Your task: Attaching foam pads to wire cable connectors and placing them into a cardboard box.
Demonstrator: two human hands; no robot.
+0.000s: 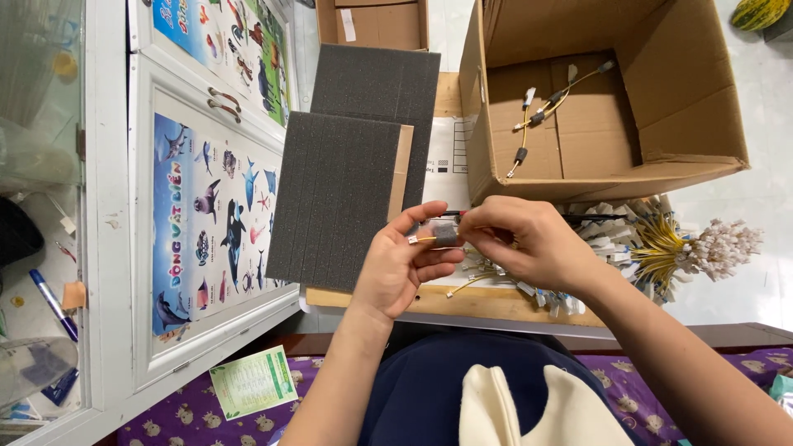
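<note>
My left hand [402, 266] and my right hand [529, 242] meet over the board's edge, both pinching one small cable piece [438, 234]: a yellow wire with a white plug end and a strip of dark foam around it. The left fingers hold the plug end, the right fingers press the foam from the other side. A sheet of dark grey foam [337, 196] lies just left of my hands, a second foam sheet [384, 87] behind it. A bundle of yellow wires with white connectors [677, 248] lies to the right.
An open cardboard box [652, 132] at the back right holds a few finished wires [541, 111]. A white cabinet with sea-animal posters [211, 215] stands at the left. A smaller box [376, 23] is at the back. A green leaflet [252, 381] lies on purple cloth.
</note>
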